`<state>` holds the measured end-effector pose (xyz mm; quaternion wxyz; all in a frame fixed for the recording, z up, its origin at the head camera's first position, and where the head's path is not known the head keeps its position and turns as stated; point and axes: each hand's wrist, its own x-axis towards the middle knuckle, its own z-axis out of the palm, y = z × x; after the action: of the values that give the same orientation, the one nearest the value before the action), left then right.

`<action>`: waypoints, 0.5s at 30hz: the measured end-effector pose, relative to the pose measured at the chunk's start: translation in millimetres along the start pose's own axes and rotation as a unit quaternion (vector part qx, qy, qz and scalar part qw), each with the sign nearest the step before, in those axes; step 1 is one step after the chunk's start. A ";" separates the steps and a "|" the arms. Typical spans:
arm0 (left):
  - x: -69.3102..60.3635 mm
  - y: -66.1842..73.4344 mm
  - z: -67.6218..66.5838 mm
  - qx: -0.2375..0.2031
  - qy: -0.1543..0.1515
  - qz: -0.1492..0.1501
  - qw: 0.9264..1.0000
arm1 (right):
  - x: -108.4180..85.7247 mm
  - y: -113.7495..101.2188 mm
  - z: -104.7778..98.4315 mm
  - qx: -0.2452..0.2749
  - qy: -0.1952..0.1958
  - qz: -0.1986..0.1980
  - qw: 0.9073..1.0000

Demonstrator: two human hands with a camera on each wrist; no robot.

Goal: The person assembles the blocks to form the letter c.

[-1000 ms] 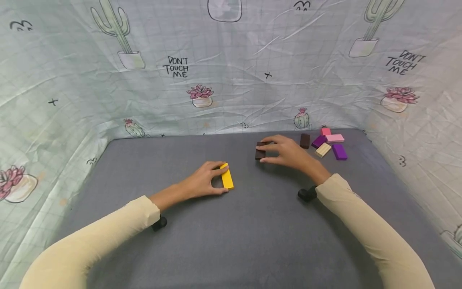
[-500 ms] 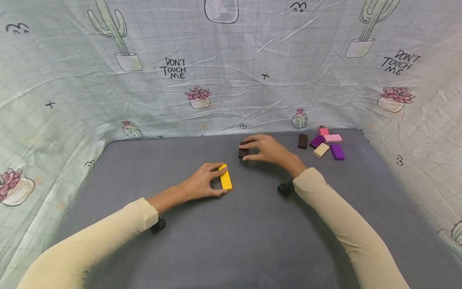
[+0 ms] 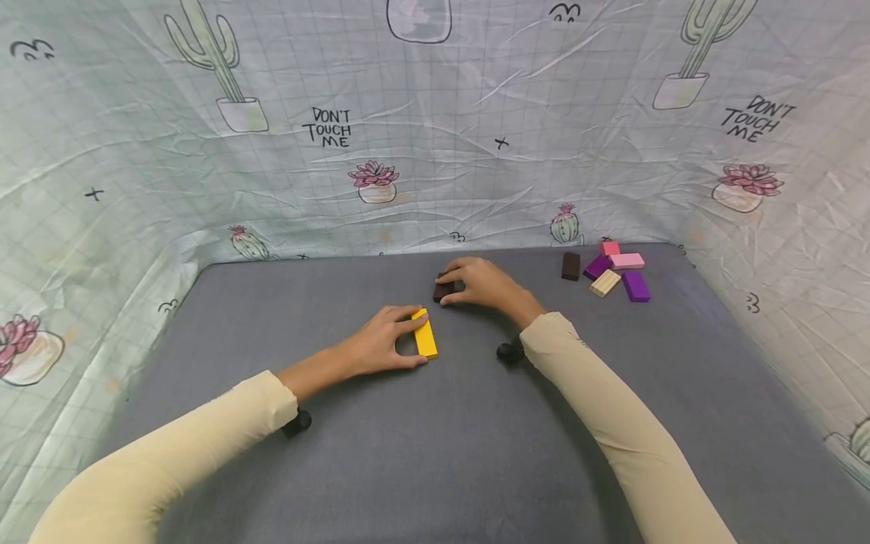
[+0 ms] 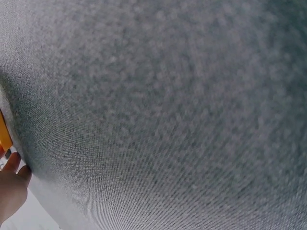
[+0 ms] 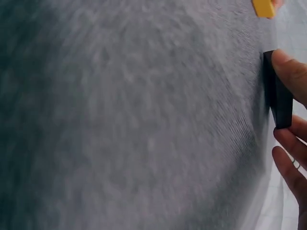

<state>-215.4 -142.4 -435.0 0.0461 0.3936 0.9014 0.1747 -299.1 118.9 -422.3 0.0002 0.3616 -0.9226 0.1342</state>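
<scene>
Near the middle of the grey table my left hand (image 3: pixel 377 341) grips a yellow block (image 3: pixel 425 337) by its two ends, thumb at the near end and fingers at the far end. Just behind and to the right, my right hand (image 3: pixel 484 285) pinches a dark brown block (image 3: pixel 443 291) between thumb and fingers. A small gap separates the two blocks. In the right wrist view the dark block (image 5: pixel 280 98) sits low at the cloth surface, with the yellow block (image 5: pixel 264 7) above it. The left wrist view catches only an edge of the yellow block (image 4: pixel 4 134) and some fingers (image 4: pixel 13 165).
At the back right of the grey table (image 3: pixel 381 468) lie another dark brown block (image 3: pixel 571 266), a purple block (image 3: pixel 636 287), a darker purple block (image 3: pixel 597 267), a wood-coloured block (image 3: pixel 605 283), a pink block (image 3: pixel 627 261) and a red-pink block (image 3: pixel 610 248). Printed cloth (image 3: pixel 435 181) hangs behind.
My right hand has moved left with the dark brown block, bringing it close to the far end of the yellow block. The left hand and yellow block have stayed in place.
</scene>
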 end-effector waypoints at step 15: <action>2.0 3.2 -3.2 -0.004 -0.003 -0.022 1.000 | 10.9 -6.0 -8.6 0.047 -0.057 0.002 0.997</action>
<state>-215.2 -139.8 -430.8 0.0538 0.3738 0.9091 0.1759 -303.9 109.6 -411.4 -0.0696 0.3665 -0.9145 0.1565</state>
